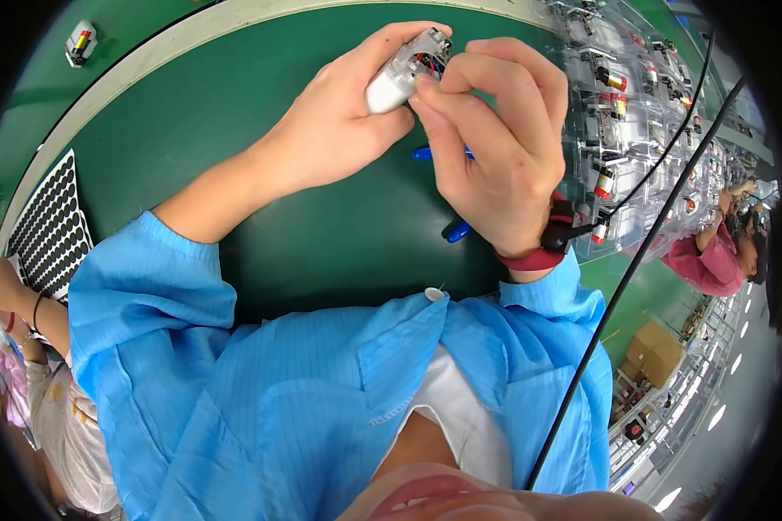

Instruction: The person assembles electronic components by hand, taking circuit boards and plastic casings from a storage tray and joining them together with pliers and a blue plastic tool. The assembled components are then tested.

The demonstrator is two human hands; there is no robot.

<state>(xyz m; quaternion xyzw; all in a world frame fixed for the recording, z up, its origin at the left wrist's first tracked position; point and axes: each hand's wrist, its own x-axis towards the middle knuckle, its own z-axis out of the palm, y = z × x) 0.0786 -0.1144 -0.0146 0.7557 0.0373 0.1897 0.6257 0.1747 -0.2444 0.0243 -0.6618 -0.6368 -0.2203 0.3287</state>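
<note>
My left hand [339,117] is wrapped round a small device with a white rounded body [387,92] and a clear plastic top. Coloured wires [430,62] and small metal parts show at its exposed end. Against that end, the thumb and forefinger of my right hand [504,130] are pinched together; what lies between the fingertips is too small to make out. Under the right hand, a tool with blue handles [459,232] rests on the green tabletop [321,226], mostly hidden by the hand.
Clear trays [621,130] of similar devices with red and yellow parts stand at the right. A black cable [639,256] crosses on that side. A sheet of black round stickers [54,227] lies at the left, near another person's hand [9,285]. One more device [81,43] sits far left.
</note>
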